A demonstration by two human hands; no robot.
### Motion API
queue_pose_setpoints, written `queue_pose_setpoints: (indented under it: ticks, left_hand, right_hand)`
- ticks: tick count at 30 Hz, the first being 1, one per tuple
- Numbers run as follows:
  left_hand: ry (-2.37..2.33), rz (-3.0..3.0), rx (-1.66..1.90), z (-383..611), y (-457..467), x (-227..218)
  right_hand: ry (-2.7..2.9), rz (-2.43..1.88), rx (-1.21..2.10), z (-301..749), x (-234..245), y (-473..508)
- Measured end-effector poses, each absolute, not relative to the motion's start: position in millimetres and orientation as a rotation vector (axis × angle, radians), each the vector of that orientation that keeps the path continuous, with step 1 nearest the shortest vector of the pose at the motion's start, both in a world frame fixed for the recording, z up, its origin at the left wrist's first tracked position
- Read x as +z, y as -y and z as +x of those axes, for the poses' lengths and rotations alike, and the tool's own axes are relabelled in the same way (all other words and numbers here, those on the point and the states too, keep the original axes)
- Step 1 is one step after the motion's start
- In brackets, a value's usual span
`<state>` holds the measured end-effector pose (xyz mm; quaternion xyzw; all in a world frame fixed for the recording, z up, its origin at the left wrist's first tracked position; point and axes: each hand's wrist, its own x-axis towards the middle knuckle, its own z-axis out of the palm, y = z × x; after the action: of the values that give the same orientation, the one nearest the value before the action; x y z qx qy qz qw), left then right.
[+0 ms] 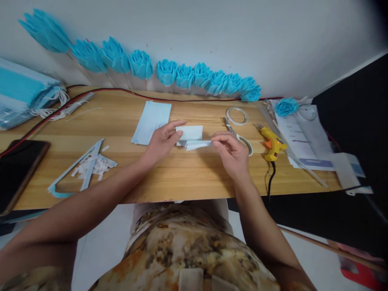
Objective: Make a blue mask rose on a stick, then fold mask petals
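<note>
My left hand [160,145] pinches a pale, rectangular piece of mask fabric [194,131] between thumb and fingers, just above the table. My right hand [233,154] grips the right end of a narrow folded layer of pale fabric [198,144] at the front of that piece. Whether the two are one sheet I cannot tell. Left of them, a light blue pleated face mask [153,117] lies flat, partly behind my left hand. Scissors [245,143] with pale handles lie beyond my right hand, partly hidden by it.
A tape roll [228,116] and yellow glue gun [273,144] are at right, near papers [306,141]. Blue fabric flowers [141,64] line the wall. Cut strips and scraps [97,165], a phone [22,169] and stacked masks [24,91] lie left. A cable [127,91] runs behind.
</note>
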<state>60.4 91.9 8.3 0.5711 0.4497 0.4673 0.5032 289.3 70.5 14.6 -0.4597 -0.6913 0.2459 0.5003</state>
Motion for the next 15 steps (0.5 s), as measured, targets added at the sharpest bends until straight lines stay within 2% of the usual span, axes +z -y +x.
queue_pose_setpoints:
  ticks: [6,15]
  left_hand:
    - [-1.018,1.418,1.065,62,-90,10]
    - [-0.958,1.375,1.029,61,-82,18]
  right_hand:
    - [1.604,-1.178,0.786,276,25,-70]
    - [1.503,-1.204,0.763,263,12,-82]
